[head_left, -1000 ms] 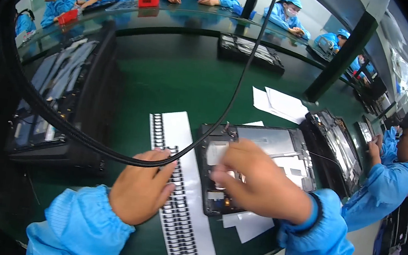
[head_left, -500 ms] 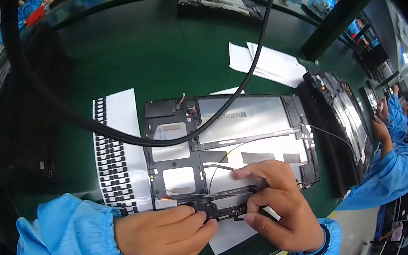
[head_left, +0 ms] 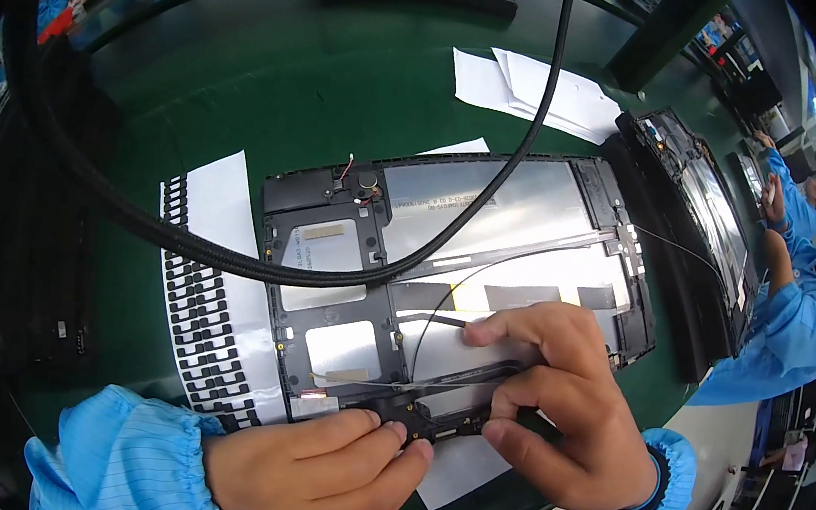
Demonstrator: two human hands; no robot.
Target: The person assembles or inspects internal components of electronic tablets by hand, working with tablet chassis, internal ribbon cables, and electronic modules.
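An opened tablet-like device (head_left: 285, 203) lies before me, a black frame with silver panels and thin cables. At its near edge my left hand (head_left: 323, 472) has its fingers bent and drawn together on a small black part (head_left: 421, 420); what they pinch, if anything, is hidden. My right hand (head_left: 562, 409) is curled over the near right portion, index fingertip at the end of a dark thin strip (head_left: 436, 319). Its thumb and middle finger come close together at the frame's edge, and I cannot make out what is in them. A thin dark wire (head_left: 443, 304) arcs across the panels.
A white sheet with rows of small black pieces (head_left: 206, 308) lies left of the device. A thick black cable (head_left: 305, 277) loops above it. White sheets (head_left: 537, 93) lie beyond. Stacked black device parts (head_left: 682, 236) stand at right, near a person in blue (head_left: 783, 318).
The view has shifted slightly, so the device appears a little lower left and larger. Both hands keep nearly the same places on it. The co-worker's arm at right has moved.
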